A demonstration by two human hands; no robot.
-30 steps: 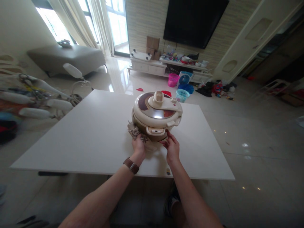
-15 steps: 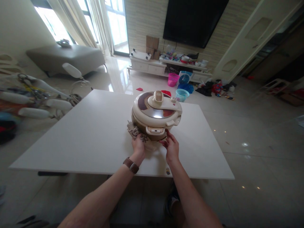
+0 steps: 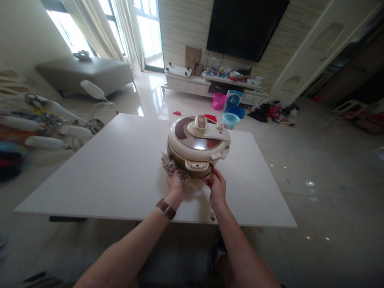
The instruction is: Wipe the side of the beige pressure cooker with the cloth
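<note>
A cream and brown electric pressure cooker (image 3: 198, 146) with its lid on stands on a white table (image 3: 120, 172). My left hand (image 3: 175, 185), with a brown watch strap at the wrist, is closed on a patterned cloth (image 3: 171, 167) pressed against the cooker's lower left front. At the cooker's lower right front my right hand (image 3: 216, 185) has its fingers curled, the fingertips touching the base. What those fingers hold, if anything, is hidden.
A drying rack (image 3: 45, 124) with clothes stands left of the table. Beyond are a grey sofa (image 3: 87, 74), a white TV stand (image 3: 210, 84) under a wall TV, and pink (image 3: 219, 101) and blue baskets (image 3: 230, 120) on the glossy floor.
</note>
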